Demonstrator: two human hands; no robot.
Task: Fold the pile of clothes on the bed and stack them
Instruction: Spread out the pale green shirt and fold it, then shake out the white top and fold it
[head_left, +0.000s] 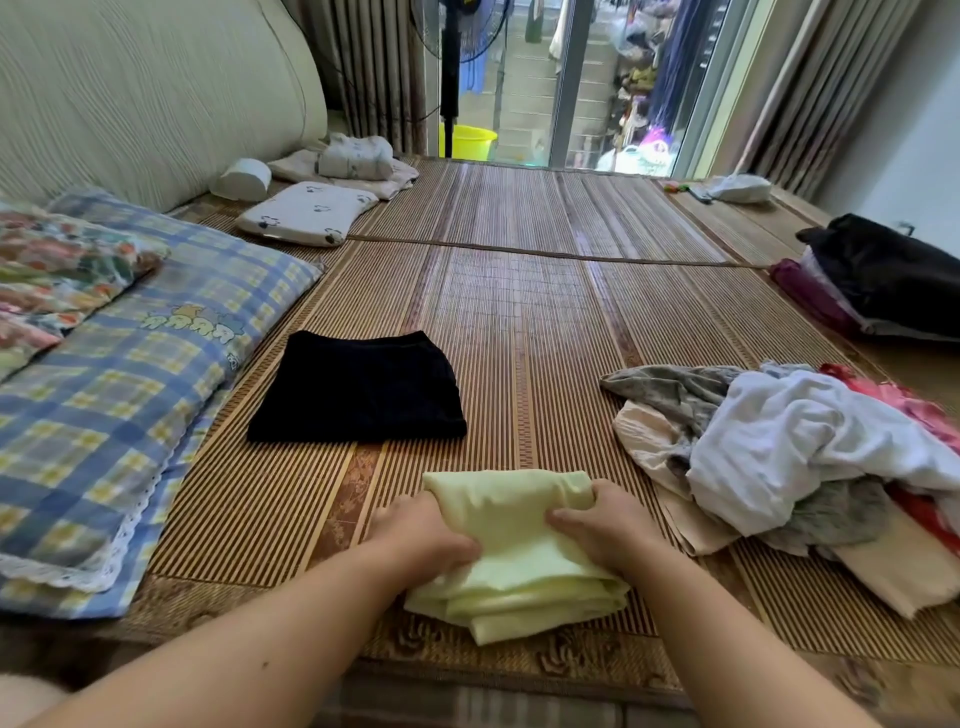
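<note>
– Two hands down low at the near edge of the bamboo mat (519, 312), that's what we get in the head view. The left hand (415, 535) and the right hand (608, 525) both reach forward, palms down, fingers curled into the pale green garment (519, 577), gripping it from either side. It's folded into several layers and lies on that mat right in front of us.

– Yep, we see the same. Around it: one folded black garment (358, 389) lies flat just beyond the left hand, apart from it. The unfolded pile (789, 457) sits to the right, near the right hand; we make out white, grey, beige and red pieces, but can't count them for sure. One plaid pillow (130, 405) on the left, one dark stack (893, 275) far right, one yellow bucket (467, 140) past the bed.
</note>
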